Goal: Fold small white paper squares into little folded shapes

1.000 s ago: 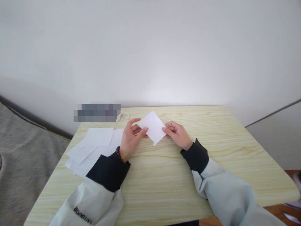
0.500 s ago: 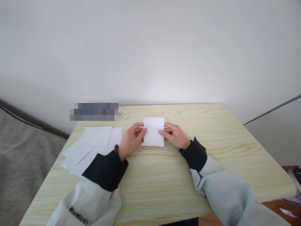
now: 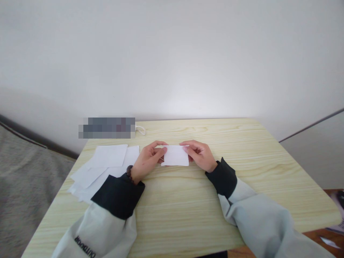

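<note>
Now holding the white paper (image 3: 176, 156) mid-frame, clamping both sides in the fingers (image 3: 161, 153) of left hand (image 3: 146, 160) and right hand (image 3: 202, 155), and showing it shallower than half a second ago, possibly folding, possibly only tilting it.

the tabletop (image 3: 268, 172) has room at right; papers (image 3: 102, 173) obstruct left, a wall (image 3: 172, 64) behind.

A pale wood-grain table (image 3: 172, 222) stands against a plain white wall (image 3: 172, 61). At its far left corner sits a pixelated object (image 3: 107, 128), unidentifiable, a white cord loop (image 3: 144, 131) beside it. Grey fabric (image 3: 24, 190) spreads along the left; reddish-brown wood (image 3: 313, 236) shows at lower right, below the tabletop.
</note>
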A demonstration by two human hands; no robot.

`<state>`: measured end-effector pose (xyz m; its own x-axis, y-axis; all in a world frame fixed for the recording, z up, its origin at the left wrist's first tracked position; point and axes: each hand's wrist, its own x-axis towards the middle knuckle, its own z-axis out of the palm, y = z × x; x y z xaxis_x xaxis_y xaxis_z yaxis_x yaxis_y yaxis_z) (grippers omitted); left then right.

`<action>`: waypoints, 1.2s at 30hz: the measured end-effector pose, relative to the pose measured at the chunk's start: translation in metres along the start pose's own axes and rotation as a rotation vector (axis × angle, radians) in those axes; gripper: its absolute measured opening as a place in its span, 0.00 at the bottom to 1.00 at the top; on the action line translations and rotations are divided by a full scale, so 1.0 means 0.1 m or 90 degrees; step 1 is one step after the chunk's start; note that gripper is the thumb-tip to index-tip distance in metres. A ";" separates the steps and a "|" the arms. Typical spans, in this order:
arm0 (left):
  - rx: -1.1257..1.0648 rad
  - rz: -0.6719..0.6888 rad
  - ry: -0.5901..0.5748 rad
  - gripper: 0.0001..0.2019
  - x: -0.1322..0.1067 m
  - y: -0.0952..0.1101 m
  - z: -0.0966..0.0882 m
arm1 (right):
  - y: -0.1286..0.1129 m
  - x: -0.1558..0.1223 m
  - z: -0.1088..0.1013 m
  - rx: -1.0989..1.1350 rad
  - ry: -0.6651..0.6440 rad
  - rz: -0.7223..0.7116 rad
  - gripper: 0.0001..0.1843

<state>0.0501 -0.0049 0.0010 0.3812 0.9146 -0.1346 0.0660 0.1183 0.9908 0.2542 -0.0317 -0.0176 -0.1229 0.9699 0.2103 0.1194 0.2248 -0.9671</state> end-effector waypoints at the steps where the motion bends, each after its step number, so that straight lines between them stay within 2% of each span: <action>1: -0.027 -0.006 0.001 0.17 0.00 0.00 0.00 | 0.00 0.00 0.00 -0.012 0.007 -0.010 0.12; 6: -0.192 -0.061 -0.070 0.25 0.01 0.00 0.01 | 0.00 0.00 -0.01 -0.070 0.007 -0.073 0.16; 11: -0.087 -0.024 -0.035 0.23 -0.02 0.02 0.04 | -0.01 0.00 -0.03 -0.093 -0.040 -0.095 0.17; 15: -0.055 -0.020 -0.013 0.22 -0.02 0.02 0.05 | -0.06 0.00 -0.08 -0.144 -0.108 -0.154 0.17; 17: -0.053 -0.024 -0.009 0.22 -0.02 0.03 0.05 | -0.07 0.00 -0.09 -0.154 -0.098 -0.127 0.21; 20: -0.049 -0.025 -0.009 0.22 -0.02 0.04 0.05 | -0.04 0.01 -0.05 -0.149 -0.031 -0.058 0.24; 24: -0.016 -0.006 -0.009 0.21 -0.02 0.03 0.04 | 0.03 0.03 0.00 -0.115 -0.008 0.011 0.18; 29: 0.001 0.013 0.013 0.21 -0.02 0.00 0.03 | 0.06 0.05 0.01 -0.112 -0.006 0.021 0.16; 36: -0.023 -0.019 0.024 0.20 -0.01 0.00 0.04 | 0.09 0.05 -0.01 -0.097 -0.022 0.032 0.15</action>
<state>0.0533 -0.0074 0.0010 0.3446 0.9242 -0.1647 0.0440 0.1594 0.9862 0.2554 -0.0249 -0.0248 -0.1471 0.9770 0.1545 0.2740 0.1904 -0.9427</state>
